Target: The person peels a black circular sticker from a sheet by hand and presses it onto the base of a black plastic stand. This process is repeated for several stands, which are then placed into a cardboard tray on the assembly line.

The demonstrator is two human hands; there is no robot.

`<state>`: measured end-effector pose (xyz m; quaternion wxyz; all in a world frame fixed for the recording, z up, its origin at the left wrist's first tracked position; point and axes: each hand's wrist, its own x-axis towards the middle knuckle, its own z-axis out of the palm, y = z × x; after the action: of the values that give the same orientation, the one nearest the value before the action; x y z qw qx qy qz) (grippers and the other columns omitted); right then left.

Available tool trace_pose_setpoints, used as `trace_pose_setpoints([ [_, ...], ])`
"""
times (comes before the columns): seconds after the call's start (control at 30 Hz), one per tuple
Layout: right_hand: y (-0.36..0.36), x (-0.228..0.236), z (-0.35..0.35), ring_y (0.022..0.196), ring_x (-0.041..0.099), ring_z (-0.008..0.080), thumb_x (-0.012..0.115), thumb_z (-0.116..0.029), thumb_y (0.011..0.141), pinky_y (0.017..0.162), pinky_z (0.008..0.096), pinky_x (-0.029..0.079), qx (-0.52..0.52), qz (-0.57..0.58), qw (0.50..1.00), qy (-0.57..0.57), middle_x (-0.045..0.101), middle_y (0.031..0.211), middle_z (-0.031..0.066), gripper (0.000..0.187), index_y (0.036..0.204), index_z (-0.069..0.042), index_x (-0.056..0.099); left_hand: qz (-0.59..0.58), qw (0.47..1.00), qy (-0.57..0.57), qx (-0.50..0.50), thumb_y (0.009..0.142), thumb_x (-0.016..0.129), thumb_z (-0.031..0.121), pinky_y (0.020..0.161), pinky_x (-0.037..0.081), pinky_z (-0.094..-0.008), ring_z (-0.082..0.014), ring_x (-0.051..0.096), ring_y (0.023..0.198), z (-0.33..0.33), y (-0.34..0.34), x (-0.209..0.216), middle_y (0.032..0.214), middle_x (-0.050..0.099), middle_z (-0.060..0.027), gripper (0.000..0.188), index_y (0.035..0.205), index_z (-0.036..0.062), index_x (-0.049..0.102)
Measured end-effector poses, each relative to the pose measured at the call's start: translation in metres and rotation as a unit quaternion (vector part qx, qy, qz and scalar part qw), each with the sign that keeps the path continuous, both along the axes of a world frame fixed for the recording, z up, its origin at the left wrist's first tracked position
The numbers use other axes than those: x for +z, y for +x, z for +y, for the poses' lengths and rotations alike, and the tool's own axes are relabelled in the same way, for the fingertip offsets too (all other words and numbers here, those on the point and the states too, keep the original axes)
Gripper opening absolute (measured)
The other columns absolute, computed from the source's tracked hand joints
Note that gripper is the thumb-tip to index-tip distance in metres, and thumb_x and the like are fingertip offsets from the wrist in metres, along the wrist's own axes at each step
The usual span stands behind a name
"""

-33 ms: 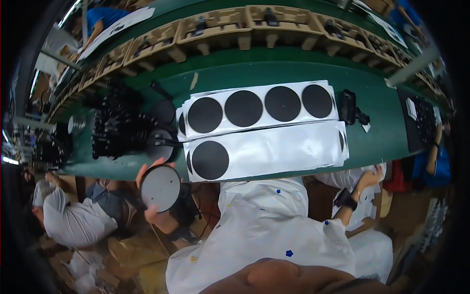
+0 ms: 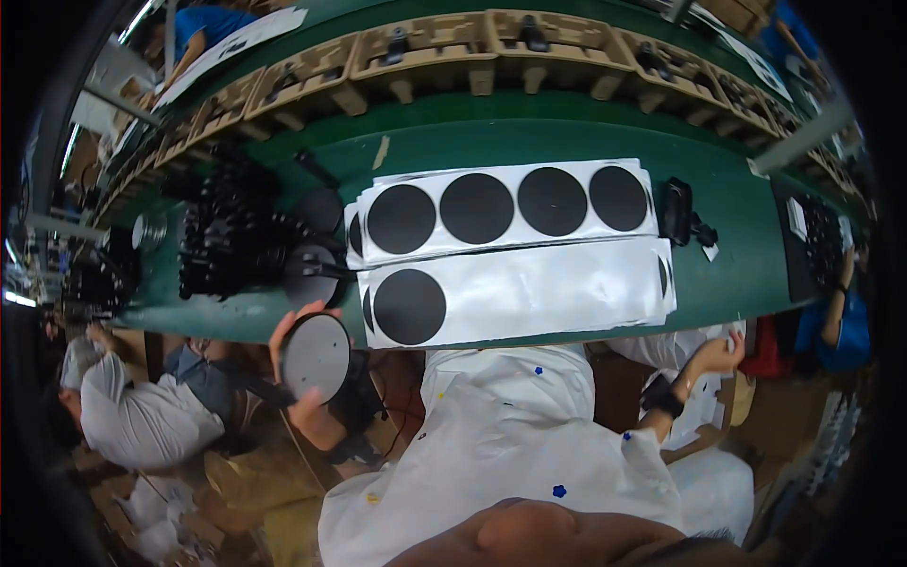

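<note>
In my left hand (image 2: 312, 427) is a round grey disc (image 2: 316, 359) with a dark rim and small holes in its face. The fingers wrap round its edge, just off the table's near edge, left of the sheets. My right hand (image 2: 715, 354) is low at the right, by the table edge, with its fingers curled together. Whatever it may hold is too small to make out. Between the hands lie white backing sheets (image 2: 548, 293); the near one carries one whole black round sticker (image 2: 409, 307) at its left end. The far sheets (image 2: 453, 249) bear several such stickers.
Black stand-like parts (image 2: 231, 236) are heaped on the green table (image 2: 586, 142) at left. A small black part (image 2: 676, 210) lies right of the sheets. Brown moulded trays (image 2: 425, 71) line the far side. Other people sit at left (image 2: 142, 411) and right (image 2: 836, 326).
The disc in my left hand has tilted and shifted slightly right. My right wrist has turned a little, and its fingers have moved slightly. The sheets look the same.
</note>
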<state>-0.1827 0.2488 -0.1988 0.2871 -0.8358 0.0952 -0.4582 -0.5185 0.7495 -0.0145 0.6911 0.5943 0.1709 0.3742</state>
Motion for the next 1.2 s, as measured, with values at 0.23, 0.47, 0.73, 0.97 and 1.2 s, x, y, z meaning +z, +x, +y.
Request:
trace_pose_setpoints([
  [0.23, -0.113, 0.154, 0.298, 0.096, 0.056, 0.0224, 0.048, 0.012, 0.071, 0.085, 0.0321, 0.045, 0.622, 0.121, 0.762, 0.13, 0.054, 0.101, 0.0114, 0.029, 0.096, -0.002, 0.052, 0.205, 0.929, 0.277, -0.131, 0.064, 0.058, 0.019, 0.102, 0.032, -0.0355, -0.0297, 0.047, 0.118, 0.029, 0.007, -0.004, 0.127, 0.047, -0.0198, 0.068, 0.127, -0.0019, 0.042],
  [0.47, -0.172, 0.13, 0.419, 0.097, 0.054, 0.0342, 0.048, 0.016, 0.065, 0.087, 0.0373, 0.045, 0.77, 0.159, 0.617, -0.033, 0.053, 0.107, 0.0178, 0.049, 0.111, -0.001, 0.052, 0.22, 0.93, 0.149, -0.255, 0.058, 0.053, 0.01, 0.102, 0.03, -0.0301, -0.026, 0.047, 0.118, 0.05, 0.018, -0.001, 0.124, 0.048, -0.0163, 0.073, 0.129, -0.001, 0.038],
  [0.73, -0.175, 0.139, 0.429, 0.086, 0.049, 0.026, 0.052, 0.007, 0.071, 0.076, 0.0336, 0.038, 0.758, 0.115, 0.624, -0.152, 0.048, 0.094, 0.0092, 0.049, 0.119, -0.002, 0.052, 0.336, 0.862, 0.155, -0.347, 0.062, 0.053, 0.009, 0.096, 0.034, -0.0304, -0.0257, 0.049, 0.109, 0.068, 0.021, 0.009, 0.119, 0.049, -0.0158, 0.074, 0.132, -0.0009, 0.033],
  [0.97, -0.173, 0.131, 0.427, 0.077, 0.045, 0.0229, 0.054, 0.007, 0.067, 0.07, 0.0322, 0.034, 0.761, 0.06, 0.638, -0.105, 0.042, 0.082, 0.0079, 0.042, 0.107, -0.001, 0.059, 0.35, 0.86, 0.128, -0.347, 0.063, 0.053, 0.011, 0.092, 0.035, -0.0319, -0.0262, 0.048, 0.101, 0.066, 0.027, 0.017, 0.112, 0.048, -0.014, 0.071, 0.132, 0.0022, 0.035],
  [1.2, -0.162, 0.119, 0.399, 0.077, 0.044, 0.0238, 0.043, 0.007, 0.058, 0.068, 0.0328, 0.042, 0.69, -0.066, 0.69, 0.208, 0.037, 0.079, 0.0103, 0.026, 0.08, -0.001, 0.054, 0.369, 0.839, 0.163, -0.365, 0.063, 0.053, 0.013, 0.095, 0.034, -0.0315, -0.0262, 0.049, 0.103, 0.061, 0.032, 0.027, 0.115, 0.049, -0.0138, 0.07, 0.13, 0.0008, 0.035],
])
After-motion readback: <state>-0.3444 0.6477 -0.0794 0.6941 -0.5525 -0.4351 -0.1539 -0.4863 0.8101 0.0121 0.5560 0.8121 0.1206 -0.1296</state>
